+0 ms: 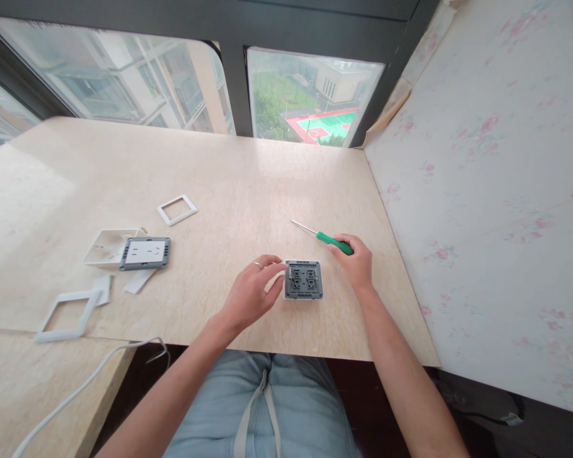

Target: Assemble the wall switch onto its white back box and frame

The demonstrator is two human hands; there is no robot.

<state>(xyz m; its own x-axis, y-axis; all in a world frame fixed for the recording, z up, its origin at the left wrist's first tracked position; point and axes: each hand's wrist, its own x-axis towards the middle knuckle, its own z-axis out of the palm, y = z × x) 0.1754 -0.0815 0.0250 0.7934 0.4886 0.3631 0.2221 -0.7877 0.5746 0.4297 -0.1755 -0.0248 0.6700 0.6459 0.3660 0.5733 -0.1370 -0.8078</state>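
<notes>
Gray switch plate (304,280), rimmed in white, lies near the front edge of a countertop (248,184), toward its right corner, as a person's left hand (253,286) bends its fingers at the plate's left side; whether they pinch it, one cannot tell. The right hand (356,262) is wrapped around a green-handled screwdriver (334,243), its tip aimed toward the far edge. Farther left, a socket panel (146,252) overlaps a white box (100,248), near a white frame (183,217)
</notes>
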